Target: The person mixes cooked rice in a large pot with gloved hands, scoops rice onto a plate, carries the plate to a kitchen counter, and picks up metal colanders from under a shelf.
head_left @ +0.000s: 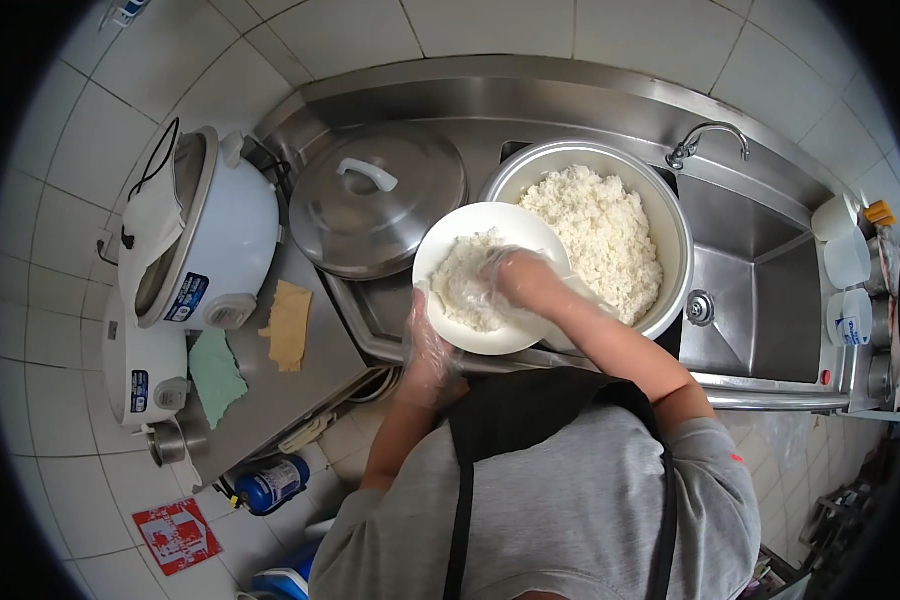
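My left hand [431, 345], in a clear plastic glove, grips the lower left rim of a white plate [540, 222], its thumb along the edge. On the plate lies a mound of white cooked rice [462, 280]. My right hand [518, 280], also in a clear glove, is over the plate and touches the rice; its fingers are hidden by the crumpled glove and the rice. The plate overlaps the left side of a large metal pot [678, 225], which is heaped with white rice [605, 225]. My right forearm crosses the pot's near rim.
A lid [380, 205] lies left of the pot. The sink [750, 290] and faucet [715, 135] are to the right. Two rice cookers [235, 220] stand at left, near a green cloth [216, 375] and a tan cloth [288, 325]. Containers [846, 255] line the right edge.
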The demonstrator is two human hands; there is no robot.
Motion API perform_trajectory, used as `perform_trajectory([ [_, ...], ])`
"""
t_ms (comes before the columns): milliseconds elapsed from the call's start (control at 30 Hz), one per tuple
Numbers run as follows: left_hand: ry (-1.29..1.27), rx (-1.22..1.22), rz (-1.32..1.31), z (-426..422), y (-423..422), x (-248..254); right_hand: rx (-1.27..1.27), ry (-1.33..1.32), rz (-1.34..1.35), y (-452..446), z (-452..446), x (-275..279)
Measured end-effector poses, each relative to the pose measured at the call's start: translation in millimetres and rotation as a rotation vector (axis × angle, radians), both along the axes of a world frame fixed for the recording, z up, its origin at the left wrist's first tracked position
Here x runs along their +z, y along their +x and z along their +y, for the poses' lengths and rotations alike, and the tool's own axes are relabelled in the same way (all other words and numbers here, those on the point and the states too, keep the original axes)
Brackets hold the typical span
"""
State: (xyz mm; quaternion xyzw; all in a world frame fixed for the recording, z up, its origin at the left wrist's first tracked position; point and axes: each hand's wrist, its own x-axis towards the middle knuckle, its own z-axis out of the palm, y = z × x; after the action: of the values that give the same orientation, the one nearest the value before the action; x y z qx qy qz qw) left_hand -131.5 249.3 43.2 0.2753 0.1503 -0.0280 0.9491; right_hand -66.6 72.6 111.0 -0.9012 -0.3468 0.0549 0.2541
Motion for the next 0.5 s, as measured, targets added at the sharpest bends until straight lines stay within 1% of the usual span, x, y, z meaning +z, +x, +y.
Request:
perform_trajectory([
  [67,-0.043,-0.013,-0.015,-1.2,0.7,3.0,-0.094,-0.052,-0.063,1.8,13.1,-21.8],
  [133,0.009,0.006,0.002,-4.2,-0.6,8.9,-0.144,-0.057,-0.096,6.2,18.5,-38.4],
  [200,0.052,0.027,0.014,-5.9,1.3,12.4,-0.145,-0.015,-0.102,24.2,19.8,-41.7],
  [233,0.07,0.036,0.022,-6.4,1.5,12.9,-0.203,0.016,-0.103,29.1,23.7,-40.5],
  [333,0.075,0.049,0.033,-7.4,1.4,10.8,-0.191,-0.091,0.026,42.1,21.4,-33.2],
  [433,0.068,0.068,0.04,-6.8,2.7,8.3,-0.476,0.576,0.737,39.4,7.1,-0.5],
  [500,0.019,0.078,0.045,-4.8,4.6,1.3,-0.08,0.163,0.458,42.1,-11.3,30.4],
])
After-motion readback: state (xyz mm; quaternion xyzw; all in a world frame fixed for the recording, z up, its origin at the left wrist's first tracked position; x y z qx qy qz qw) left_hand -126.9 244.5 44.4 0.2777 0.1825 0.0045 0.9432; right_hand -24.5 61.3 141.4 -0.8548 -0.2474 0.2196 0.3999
